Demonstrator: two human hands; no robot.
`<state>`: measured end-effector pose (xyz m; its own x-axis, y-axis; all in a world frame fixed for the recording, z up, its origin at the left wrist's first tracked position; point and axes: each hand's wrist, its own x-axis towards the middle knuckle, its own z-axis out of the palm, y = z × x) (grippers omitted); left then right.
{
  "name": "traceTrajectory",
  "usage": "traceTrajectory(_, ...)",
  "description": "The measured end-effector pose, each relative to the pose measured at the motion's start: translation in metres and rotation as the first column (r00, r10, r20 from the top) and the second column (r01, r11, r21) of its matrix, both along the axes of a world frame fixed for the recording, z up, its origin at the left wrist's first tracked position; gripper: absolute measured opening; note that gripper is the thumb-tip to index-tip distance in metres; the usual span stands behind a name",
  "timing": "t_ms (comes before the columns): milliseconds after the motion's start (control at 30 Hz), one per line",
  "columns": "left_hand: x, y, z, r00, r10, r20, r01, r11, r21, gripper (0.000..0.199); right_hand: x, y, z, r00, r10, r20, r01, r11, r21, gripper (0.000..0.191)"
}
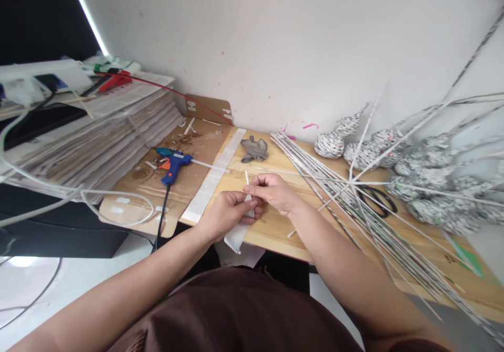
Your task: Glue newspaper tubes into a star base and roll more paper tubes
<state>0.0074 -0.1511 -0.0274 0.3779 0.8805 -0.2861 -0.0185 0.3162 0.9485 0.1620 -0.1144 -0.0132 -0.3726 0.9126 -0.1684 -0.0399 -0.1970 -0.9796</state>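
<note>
Close to the table's front edge, my left hand (227, 213) and my right hand (272, 192) meet around a white paper strip (237, 236). Its flat lower end hangs below my left hand, while a thin white stick-like end (247, 176) pokes up above the fingers. My left thumb presses on the strip. The fingers of my right hand pinch it just above, and their grip hides part of the paper. Beyond my hands lies a crumpled grey rag (255, 149). To the left, another long white paper strip (216, 176) lies flat.
A blue glue gun (175, 166) lies on stained cardboard (200, 145), near stacked newspapers (129, 126). At right are a bundle of thin paper tubes (315, 171), a star of joined tubes (350, 182), black-handled scissors (380, 202) and several woven paper gourd shapes (329, 145).
</note>
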Motion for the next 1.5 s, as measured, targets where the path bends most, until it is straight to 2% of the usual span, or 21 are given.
traceTrajectory(100, -0.0006, 0.0008, 0.0003, 1.000, -0.011, -0.007, 0.011, 1.000, 0.004, 0.032, 0.0005, -0.0007, 0.0008, 1.000, -0.007, 0.001, 0.007, 1.000, 0.002, 0.038)
traceTrajectory(233, -0.0012, 0.0013, 0.0011, 1.000, -0.018, 0.006, 0.018, 1.000, 0.001, 0.033, 0.0040, -0.0009, 0.0009, 0.994, 0.103, 0.022, -0.104, 0.994, 0.029, 0.034)
traceTrajectory(300, -0.0016, 0.0008, 0.0001, 1.000, -0.023, 0.020, 0.022, 1.000, 0.010, 0.033, 0.0049, -0.0004, 0.0002, 0.993, 0.117, 0.025, -0.118, 0.993, 0.024, 0.034)
traceTrajectory(533, -0.0012, -0.0016, -0.0019, 1.000, 0.015, -0.010, -0.015, 1.000, 0.001, 0.033, -0.0006, 0.0026, -0.0027, 0.998, -0.061, 0.019, 0.060, 0.997, 0.041, 0.040)
traceTrajectory(633, -0.0003, -0.0011, 0.0010, 0.999, 0.004, -0.034, -0.004, 1.000, -0.001, 0.035, -0.0007, 0.0022, -0.0022, 0.996, -0.091, 0.018, 0.090, 0.995, 0.051, 0.041)
traceTrajectory(767, -0.0005, -0.0004, 0.0018, 1.000, -0.004, -0.024, 0.004, 1.000, 0.003, 0.036, 0.0034, 0.0008, 0.0002, 0.997, 0.070, -0.011, -0.070, 0.998, -0.005, 0.037)
traceTrajectory(833, -0.0010, -0.0009, 0.0007, 1.000, 0.004, -0.004, -0.004, 1.000, 0.000, 0.035, 0.0048, 0.0009, 0.0004, 0.994, 0.111, -0.005, -0.111, 0.994, -0.015, 0.036)
traceTrajectory(1033, -0.0011, -0.0028, -0.0003, 0.999, 0.013, -0.034, -0.013, 1.000, 0.008, 0.030, 0.0015, 0.0028, -0.0032, 0.999, -0.038, -0.015, 0.038, 0.999, 0.033, 0.037)
traceTrajectory(1133, -0.0011, -0.0022, 0.0006, 0.999, 0.005, -0.034, -0.005, 1.000, 0.017, 0.030, 0.0005, 0.0017, -0.0019, 0.998, -0.057, -0.025, 0.057, 0.998, 0.012, 0.039)
traceTrajectory(1333, -0.0021, -0.0014, 0.0002, 1.000, 0.001, -0.017, 0.000, 1.000, 0.014, 0.033, 0.0035, 0.0004, 0.0015, 0.993, 0.114, -0.006, -0.114, 0.993, 0.001, 0.034)
traceTrajectory(1400, -0.0021, -0.0013, -0.0009, 1.000, 0.004, -0.021, -0.004, 1.000, 0.010, 0.034, 0.0029, 0.0015, 0.0003, 0.998, 0.057, 0.007, -0.057, 0.998, 0.033, 0.034)
traceTrajectory(1500, -0.0019, -0.0006, -0.0028, 1.000, 0.002, -0.029, -0.002, 1.000, -0.002, 0.034, 0.0016, 0.0029, -0.0015, 0.995, -0.098, -0.006, 0.098, 0.993, 0.070, 0.038)
